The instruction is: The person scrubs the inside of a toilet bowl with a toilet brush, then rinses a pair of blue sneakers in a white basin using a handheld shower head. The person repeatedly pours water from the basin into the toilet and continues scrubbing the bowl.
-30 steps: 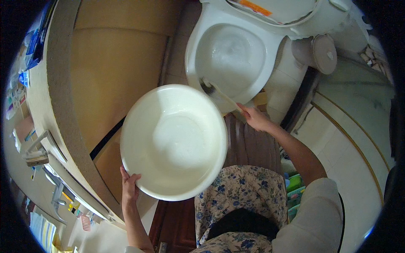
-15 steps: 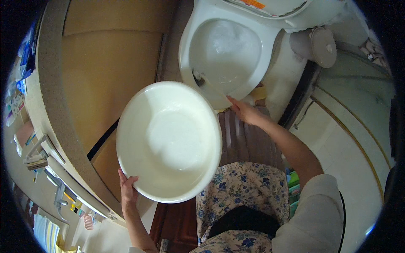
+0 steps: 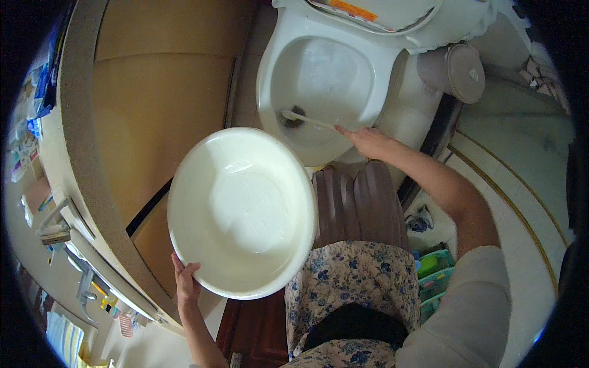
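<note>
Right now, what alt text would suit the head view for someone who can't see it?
A person's right hand holds a brush by its pale handle, the dark bristles inside a white toilet bowl. The left hand grips the rim of a large white basin beside it.

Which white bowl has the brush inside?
Oval white toilet bowl: the pale-handled brush, in the right hand, reaches into it. The round white plastic basin, in the left hand, has none.

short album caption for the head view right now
Left hand holds a white basin by the rim; right hand holds a brush inside the toilet bowl.
</note>
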The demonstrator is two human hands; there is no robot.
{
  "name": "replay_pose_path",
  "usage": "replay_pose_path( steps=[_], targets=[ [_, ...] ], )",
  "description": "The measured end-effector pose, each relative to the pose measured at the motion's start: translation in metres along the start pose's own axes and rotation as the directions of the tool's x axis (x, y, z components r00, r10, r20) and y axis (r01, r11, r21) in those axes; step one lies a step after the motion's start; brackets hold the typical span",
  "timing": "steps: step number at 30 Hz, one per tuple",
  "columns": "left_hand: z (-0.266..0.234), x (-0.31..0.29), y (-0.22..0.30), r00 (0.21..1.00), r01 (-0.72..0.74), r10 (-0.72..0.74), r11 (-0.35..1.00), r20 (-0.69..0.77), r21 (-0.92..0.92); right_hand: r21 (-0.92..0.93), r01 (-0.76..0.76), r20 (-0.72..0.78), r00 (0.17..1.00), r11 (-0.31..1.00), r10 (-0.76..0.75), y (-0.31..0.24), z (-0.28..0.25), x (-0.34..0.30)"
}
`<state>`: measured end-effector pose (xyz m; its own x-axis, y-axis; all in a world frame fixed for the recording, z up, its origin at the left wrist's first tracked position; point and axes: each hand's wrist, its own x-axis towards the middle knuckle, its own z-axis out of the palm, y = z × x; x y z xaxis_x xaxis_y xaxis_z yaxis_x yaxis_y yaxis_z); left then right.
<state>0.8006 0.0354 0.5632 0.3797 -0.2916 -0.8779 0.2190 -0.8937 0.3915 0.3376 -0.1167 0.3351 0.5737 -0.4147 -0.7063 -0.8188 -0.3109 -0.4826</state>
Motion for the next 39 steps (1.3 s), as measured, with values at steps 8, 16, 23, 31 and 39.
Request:
replay_pose_path(
  steps=[8,16,23,31,39],
  targets=[
    [0.014,0.004,-0.009,1.000,0.023,-0.022,0.996,0.005,-0.083,-0.231,-0.323,-0.132,0.945,0.918,0.300,0.011,-0.034,0.056],
    [0.021,0.003,-0.012,1.000,-0.022,0.023,0.997,0.007,-0.074,0.120,-0.589,-0.304,0.744,0.799,0.594,0.076,-0.032,0.030],
    [0.024,-0.001,-0.016,0.999,-0.029,0.031,0.992,0.012,-0.126,0.353,-0.453,-0.266,0.790,0.818,0.553,0.026,0.071,-0.007],
    [0.012,-0.010,-0.033,0.999,-0.024,0.020,0.987,-0.027,-0.157,-0.037,-0.244,0.047,0.968,0.969,0.246,-0.022,0.099,0.064],
    [0.010,0.004,-0.045,0.999,-0.045,0.044,0.985,-0.010,-0.164,0.583,-0.309,0.089,0.943,0.751,0.319,0.081,0.063,0.145]
  ],
)
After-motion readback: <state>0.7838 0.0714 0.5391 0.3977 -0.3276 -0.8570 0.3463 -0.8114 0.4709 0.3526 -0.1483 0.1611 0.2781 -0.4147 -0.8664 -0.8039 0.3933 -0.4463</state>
